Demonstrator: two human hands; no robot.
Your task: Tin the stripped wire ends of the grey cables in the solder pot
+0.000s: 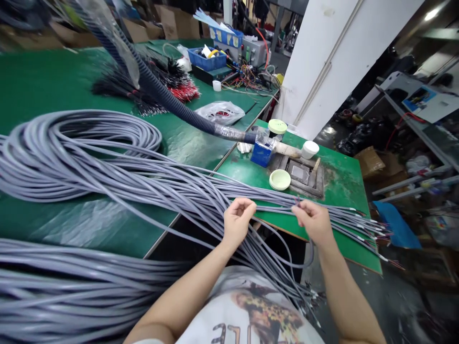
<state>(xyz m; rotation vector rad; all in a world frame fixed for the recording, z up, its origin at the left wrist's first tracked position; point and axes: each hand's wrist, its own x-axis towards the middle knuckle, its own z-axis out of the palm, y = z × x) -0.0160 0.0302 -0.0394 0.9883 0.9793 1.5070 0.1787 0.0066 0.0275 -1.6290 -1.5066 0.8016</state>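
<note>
A green surface (32,81) carries long gray cables (179,186), coiled at left, their wire ends fanned at right. Our white shirt (222,310) bears cut-off lettering we cannot fully read. Our left hand (236,222) pinches its fingers narrow over the cables; we cannot tell whether they grip one. Our right hand (317,224) holds one cable end (297,200), reddish wires showing at the fingertips.

Left hand (237,217), thumb and finger pinched together, at long grey round cables (179,186) strewn across green flat surface (344,177); right hand (316,220) pinches one cable's end, thin dark-reddish wires (297,200) poking out. Beyond: round pale-green shallow bowl (279,179), blue boxy fitting (261,155) on dark ribbed plastic hose (172,103).
</note>
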